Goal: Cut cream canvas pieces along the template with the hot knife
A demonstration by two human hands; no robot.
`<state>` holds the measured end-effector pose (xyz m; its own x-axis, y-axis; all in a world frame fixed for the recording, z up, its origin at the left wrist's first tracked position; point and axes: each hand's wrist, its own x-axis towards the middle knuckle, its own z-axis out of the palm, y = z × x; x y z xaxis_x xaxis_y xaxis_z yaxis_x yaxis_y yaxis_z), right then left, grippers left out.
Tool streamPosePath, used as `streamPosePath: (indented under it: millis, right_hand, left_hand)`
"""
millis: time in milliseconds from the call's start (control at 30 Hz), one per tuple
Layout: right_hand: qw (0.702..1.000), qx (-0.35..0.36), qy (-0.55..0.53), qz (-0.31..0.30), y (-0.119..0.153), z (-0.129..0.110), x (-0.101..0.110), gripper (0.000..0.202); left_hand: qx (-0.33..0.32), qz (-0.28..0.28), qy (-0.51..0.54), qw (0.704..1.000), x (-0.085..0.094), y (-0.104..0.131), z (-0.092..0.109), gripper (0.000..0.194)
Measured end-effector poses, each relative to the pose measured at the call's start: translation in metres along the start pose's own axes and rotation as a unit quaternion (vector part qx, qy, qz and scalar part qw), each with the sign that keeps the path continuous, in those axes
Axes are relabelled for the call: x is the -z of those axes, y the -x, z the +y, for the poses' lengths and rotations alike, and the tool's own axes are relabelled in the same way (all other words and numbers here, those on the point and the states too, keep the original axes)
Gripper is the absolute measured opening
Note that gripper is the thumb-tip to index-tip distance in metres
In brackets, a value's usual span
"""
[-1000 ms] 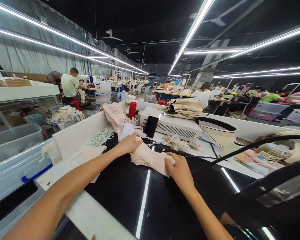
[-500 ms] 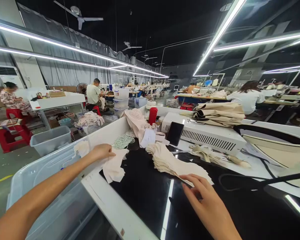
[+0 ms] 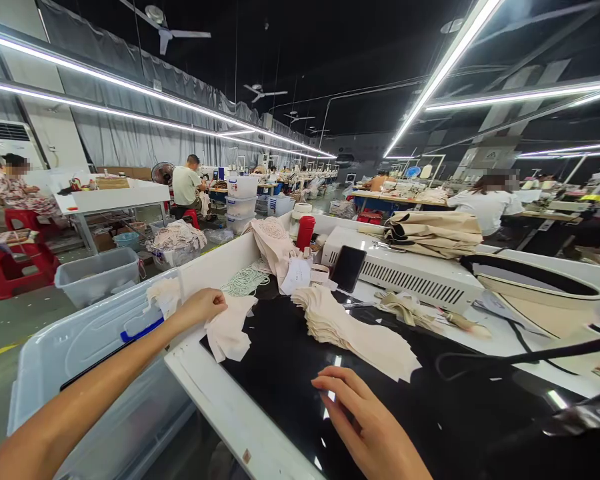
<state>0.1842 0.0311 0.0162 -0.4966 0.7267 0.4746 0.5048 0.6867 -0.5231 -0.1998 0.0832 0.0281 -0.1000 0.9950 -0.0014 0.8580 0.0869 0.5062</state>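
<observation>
My left hand (image 3: 204, 311) is at the left edge of the table, its fingers curled together beside a small pile of pale pink fabric pieces (image 3: 231, 330). What its fingertips pinch, if anything, is hidden. Over the black tabletop (image 3: 280, 393) hovers my right hand (image 3: 367, 417), its fingers loosely bent and apart with nothing between them. Just beyond it lies a larger fanned stack of cream fabric pieces (image 3: 357, 328), which the hand does not touch.
Green cord (image 3: 245, 282), a black phone (image 3: 349, 269), a red bottle (image 3: 305, 233) and a white vented machine (image 3: 405, 267) line the table's back. A visor-like item (image 3: 540, 287) is at right. A clear plastic bin (image 3: 100, 360) stands at left. Other people sit farther off.
My right hand has left the larger fabric stack and come left and nearer to me. My left hand stays by the small pile, its fingers curled tighter. The view has turned slightly.
</observation>
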Motion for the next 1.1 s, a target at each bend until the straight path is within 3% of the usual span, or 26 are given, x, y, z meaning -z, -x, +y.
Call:
streamPosePath:
  millis: [267,433,633,833,1100]
  right_hand:
    - [0.997,-0.013,-0.041,-0.07,0.003,-0.014,-0.007,0.024]
    - [0.992,-0.044,-0.091,-0.07,0.003,-0.021,-0.009,0.021]
    - [0.966,-0.158,-0.202,-0.025,-0.004,-0.025,-0.016,0.026]
    - [0.914,-0.237,-0.33,-0.001,-0.018,-0.029,-0.026,0.037]
    - [0.864,-0.241,-0.441,0.029,-0.07,-0.055,-0.067,0.052]
  left_hand:
    - [-0.066,0.037,0.133,0.988,0.015,0.004,0.006,0.02]
    - [-0.117,0.042,0.235,0.964,0.022,0.018,0.031,0.02]
    - [-0.178,-0.005,0.304,0.936,0.019,0.028,0.069,0.024]
    - [-0.195,-0.046,0.321,0.926,0.024,0.03,0.079,0.028]
    - [-0.221,-0.161,0.314,0.909,0.024,0.048,0.089,0.036]
